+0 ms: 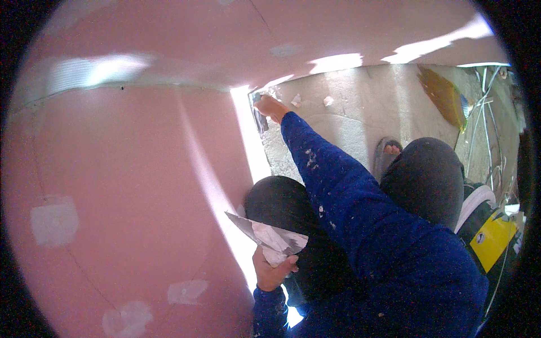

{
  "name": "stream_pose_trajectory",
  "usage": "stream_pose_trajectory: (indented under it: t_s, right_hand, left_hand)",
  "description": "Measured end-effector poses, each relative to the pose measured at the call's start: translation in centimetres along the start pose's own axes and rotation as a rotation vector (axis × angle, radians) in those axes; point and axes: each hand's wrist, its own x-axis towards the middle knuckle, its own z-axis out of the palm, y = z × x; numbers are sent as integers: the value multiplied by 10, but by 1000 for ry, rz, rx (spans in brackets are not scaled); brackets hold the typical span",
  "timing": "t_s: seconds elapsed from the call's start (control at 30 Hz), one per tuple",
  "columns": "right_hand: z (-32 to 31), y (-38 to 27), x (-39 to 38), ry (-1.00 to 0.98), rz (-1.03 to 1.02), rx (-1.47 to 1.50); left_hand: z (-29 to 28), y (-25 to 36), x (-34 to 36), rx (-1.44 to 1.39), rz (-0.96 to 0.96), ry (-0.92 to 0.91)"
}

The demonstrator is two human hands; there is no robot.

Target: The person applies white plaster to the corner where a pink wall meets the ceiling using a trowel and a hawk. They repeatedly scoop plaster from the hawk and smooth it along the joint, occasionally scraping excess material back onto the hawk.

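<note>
My left hand [273, 270] is closed around a wide metal taping knife [239, 225] in front of my knee. Pinkish-white joint compound [271, 236] lies on its blade. My right arm stretches away from me, and my right hand [271, 107] is closed low in the corner where two pink board walls [146, 158] meet the floor. What its fingers hold is too small and dim to make out. A dark grey strip [260, 121] shows at the wall's foot just below that hand.
Bits of white compound [328, 101] lie on the rough concrete floor [349, 124]. At the far right are a brown flattened sheet [442, 96], loose pale cables [486, 118] and a black bucket with a yellow label [492, 239]. Pale filler patches [54, 221] dot the left wall.
</note>
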Motion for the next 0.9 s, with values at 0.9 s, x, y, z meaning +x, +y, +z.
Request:
stream_pose_trajectory:
  t_s: [0.9]
  right_hand:
    - [0,9,12,-197,-96,270]
  left_hand:
    - [2,1,1,21,25,4]
